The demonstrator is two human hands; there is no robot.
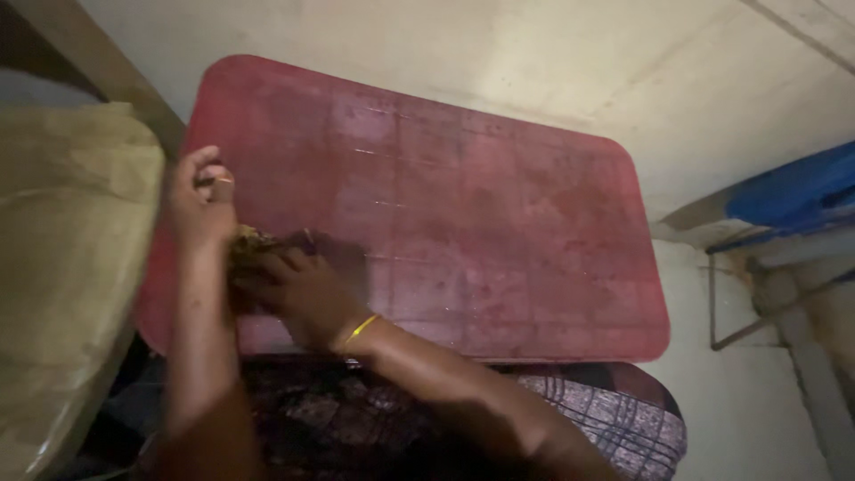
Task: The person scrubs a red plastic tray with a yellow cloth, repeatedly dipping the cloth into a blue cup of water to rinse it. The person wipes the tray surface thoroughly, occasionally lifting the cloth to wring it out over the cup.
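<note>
Your two hands meet at the near left edge of a red desk (499, 223), a flat slab with rounded corners whose worn, scuffed surface shows pale scratches and a faint grid of lines. Your left hand (200, 200) rests at the desk's left rim, fingers curled inward, a ring on one finger; its grip bears on a small brownish clump (254, 240) of rough, fibrous-looking stuff, though blur hides how tightly the fingers close. Your right hand (298, 289) lies across the clump from the near side, knuckles up, fingers folded over it so that the grip looks closed on the material; a thin yellow bangle (361, 330) circles that wrist. The clump sits on the desk between the two hands, touching both, and it is too dark and smeared to tell what it is made of.

To your left a large sack (62, 267) of coarse, pale woven cloth bulges close beside the desk; its contents do not show. Dark patterned fabric (579, 419), crossed with light lines, covers your lap below the desk's near edge. At far right, a blue sheet (793, 191) lies over a thin metal frame (739, 294) against the pale floor.
</note>
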